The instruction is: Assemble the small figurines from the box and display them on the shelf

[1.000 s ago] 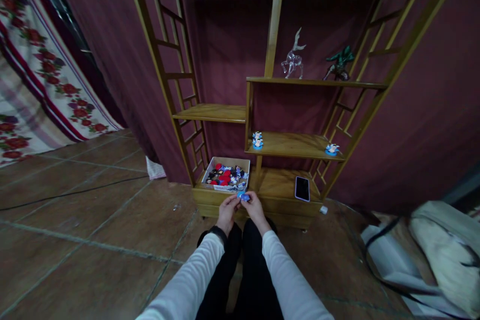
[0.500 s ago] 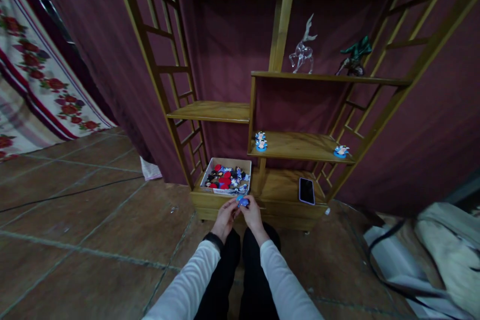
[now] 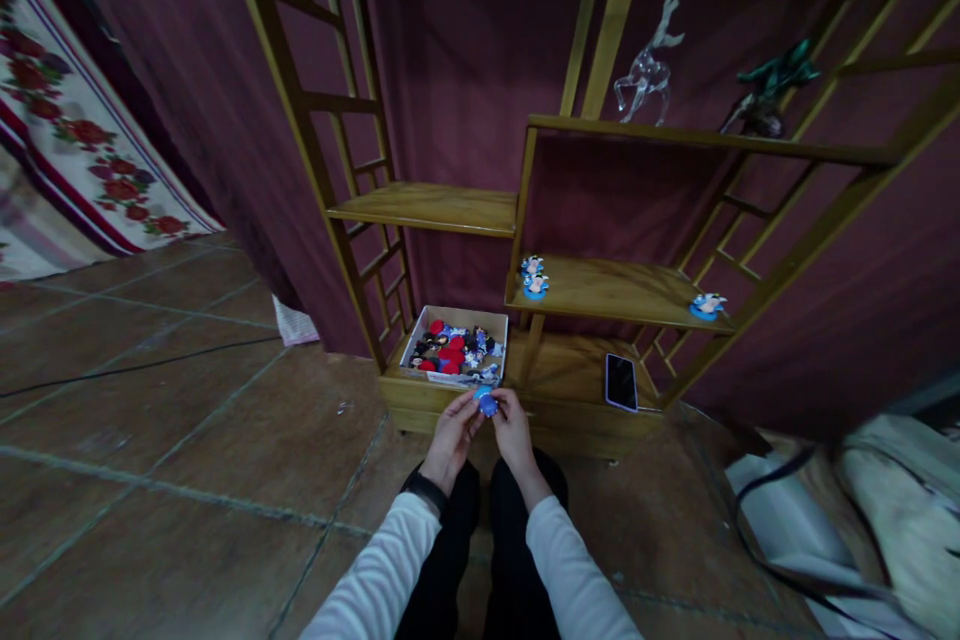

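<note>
Between my two hands is a small blue figurine, its light blue part at the top and a darker blue part below; its finer detail is too small to make out. My left hand pinches it from the left, a dark band on that wrist. From the right, the fingers of my right hand close on it too. Just beyond the hands, a cardboard box on the bottom shelf holds several small red, black, blue and white figurines.
Blue-and-white figurines stand on the middle shelf, with another figurine at its right end. A phone lies on the bottom shelf. Above are a clear deer ornament and a dark green ornament. A bag sits at right.
The blue figurine has turned slightly between my fingers, both hands still holding it. My view has shifted a little, so the shelf's right side appears larger and farther right.
</note>
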### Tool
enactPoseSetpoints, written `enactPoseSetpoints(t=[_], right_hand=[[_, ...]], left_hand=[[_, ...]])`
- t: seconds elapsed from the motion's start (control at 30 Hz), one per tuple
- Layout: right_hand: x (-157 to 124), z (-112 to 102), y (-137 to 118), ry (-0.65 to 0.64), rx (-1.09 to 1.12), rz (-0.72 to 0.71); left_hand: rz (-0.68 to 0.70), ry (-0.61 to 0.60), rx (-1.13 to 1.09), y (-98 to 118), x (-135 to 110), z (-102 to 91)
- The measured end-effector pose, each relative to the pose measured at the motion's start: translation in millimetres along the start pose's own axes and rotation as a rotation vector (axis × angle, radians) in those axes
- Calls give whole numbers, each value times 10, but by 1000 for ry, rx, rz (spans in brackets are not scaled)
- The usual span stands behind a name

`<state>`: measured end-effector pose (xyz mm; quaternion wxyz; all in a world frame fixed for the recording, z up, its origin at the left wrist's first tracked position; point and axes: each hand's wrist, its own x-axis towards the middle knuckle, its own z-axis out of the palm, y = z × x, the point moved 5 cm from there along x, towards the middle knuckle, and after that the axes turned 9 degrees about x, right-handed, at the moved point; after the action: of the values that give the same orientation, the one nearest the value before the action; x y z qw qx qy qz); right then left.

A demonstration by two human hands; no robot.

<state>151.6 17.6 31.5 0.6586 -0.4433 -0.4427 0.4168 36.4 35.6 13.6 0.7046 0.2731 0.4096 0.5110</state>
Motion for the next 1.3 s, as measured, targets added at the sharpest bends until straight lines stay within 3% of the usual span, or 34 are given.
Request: enactPoseSetpoints(t=[0.3, 0.67, 0.9, 1.3], right_hand=[[-20, -13, 64, -18, -3, 111], [45, -136, 220, 38, 35, 245], [81, -144, 111, -39, 31, 99], [76, -252, 175, -26, -30, 158]], left_hand=[[-61, 47, -46, -72, 83, -68], [-114, -22, 43, -114, 119, 2], [-30, -4, 92, -67, 82, 27], [-62, 3, 78, -125, 121, 53]])
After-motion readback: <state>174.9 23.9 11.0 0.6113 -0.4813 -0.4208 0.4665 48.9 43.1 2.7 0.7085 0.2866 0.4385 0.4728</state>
